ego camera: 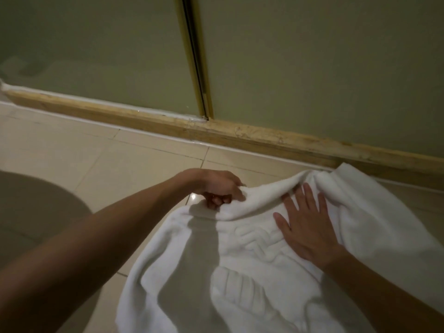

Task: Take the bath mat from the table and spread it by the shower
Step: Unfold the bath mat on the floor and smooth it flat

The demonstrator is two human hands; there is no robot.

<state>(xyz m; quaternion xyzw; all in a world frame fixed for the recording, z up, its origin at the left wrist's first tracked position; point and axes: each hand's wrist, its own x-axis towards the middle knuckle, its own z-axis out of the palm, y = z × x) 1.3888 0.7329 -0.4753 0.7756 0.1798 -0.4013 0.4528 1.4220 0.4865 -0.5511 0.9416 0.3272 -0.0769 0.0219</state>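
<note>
Left hand (219,189) is curled closed on the far edge of the white bath mat (252,272), its fingertips pinching a fold of cloth at about 12 o'clock of the mat's spread part; the knuckles face the shower. Right hand (304,227) lies flat with the fingers (310,195) spread wide, palm down, pressing on the mat at about 2 o'clock of it; it grips nothing. A raised ridge of cloth runs from the left hand's pinch across to just beyond the right fingertips.

No brand, label or writing can be read anywhere; the mat bears only a woven relief pattern of ridges near its middle, and what it depicts cannot be made out.

The mat lies on the pale tiled floor (96,159), rumpled and not yet flat. Its 1 o'clock corner reaches up to touch the worn wooden-coloured threshold (144,118) at the foot of the frosted shower glass (312,68). A gold-coloured frame strip (194,56) divides the glass into two panels at 12 o'clock of the view. A rounded grey-brown shape (31,205) sits at 9 o'clock, apart from the mat.
</note>
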